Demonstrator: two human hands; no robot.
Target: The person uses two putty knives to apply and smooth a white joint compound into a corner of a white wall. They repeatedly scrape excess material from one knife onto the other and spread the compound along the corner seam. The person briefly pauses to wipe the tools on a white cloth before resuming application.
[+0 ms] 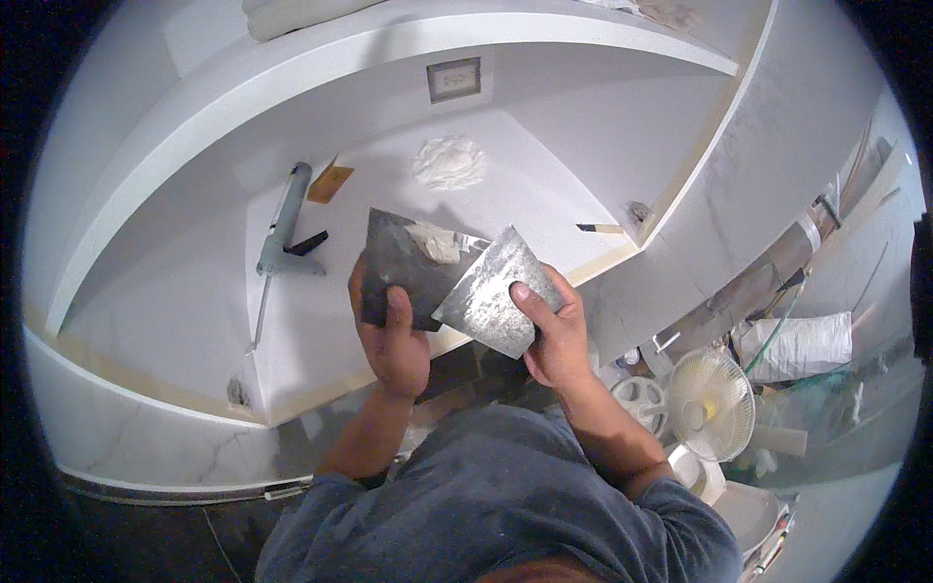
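Observation:
My left hand (394, 340) grips a dark, flat, square metal plate (394, 257), thumb on its upper face. A lump of white putty (437, 243) sits near the plate's far edge. In my right hand (559, 325) is a silvery metal plate (491, 301) smeared with white residue; my thumb presses on its face. It is tilted and its left part overlaps the dark plate. Both are held above the near edge of a white niche shelf (369, 360). Whether either plate has a handle underneath is hidden.
On the shelf lie a pile of white powder or paste (449, 162), a grey caulking gun (285, 219), a folded yellow-brown piece (329, 182) and a small brush-like tool (601, 228). A curved white ledge (389, 39) spans above. At lower right stands a fan (711, 403).

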